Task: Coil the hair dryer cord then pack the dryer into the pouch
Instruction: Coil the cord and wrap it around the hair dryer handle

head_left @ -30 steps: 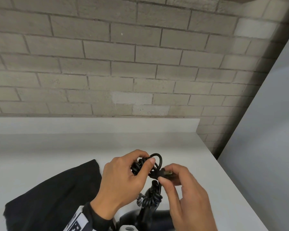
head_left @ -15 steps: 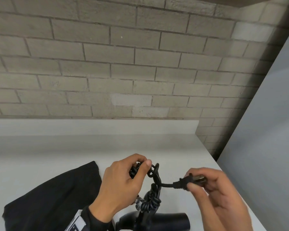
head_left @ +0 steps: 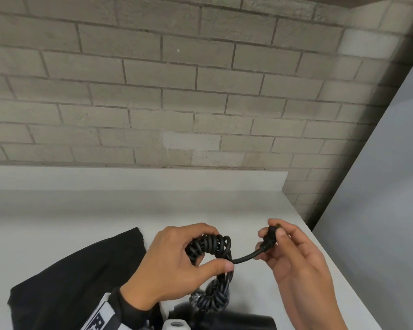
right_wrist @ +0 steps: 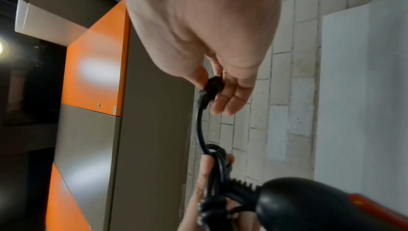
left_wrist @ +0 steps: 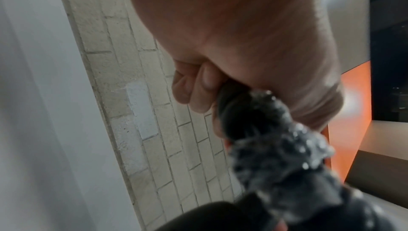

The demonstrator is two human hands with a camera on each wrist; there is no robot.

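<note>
My left hand [head_left: 177,260] grips a bundle of black coiled cord [head_left: 210,246] above the white counter. A short straight length of cord runs right to the black plug [head_left: 270,236], which my right hand [head_left: 296,263] pinches between thumb and fingers. In the right wrist view the plug [right_wrist: 212,86] sits at my fingertips, with the cord [right_wrist: 200,130] curving down to the left hand. More coils hang down to the black hair dryer [head_left: 224,320] at the bottom edge; its body [right_wrist: 293,205] also shows in the right wrist view. The black pouch [head_left: 69,282] lies flat to the left.
The white counter [head_left: 105,210] ends at a raised back lip under a grey brick wall [head_left: 177,91]. Its right edge [head_left: 343,270] drops off beside a grey panel. Orange and brown cabinet panels [right_wrist: 99,60] show in the wrist views.
My right hand has pulled the plug out to the right and then lifted it, leaving a short straight length of cord. The left hand keeps its grip on the coils, which look more tightly bunched.
</note>
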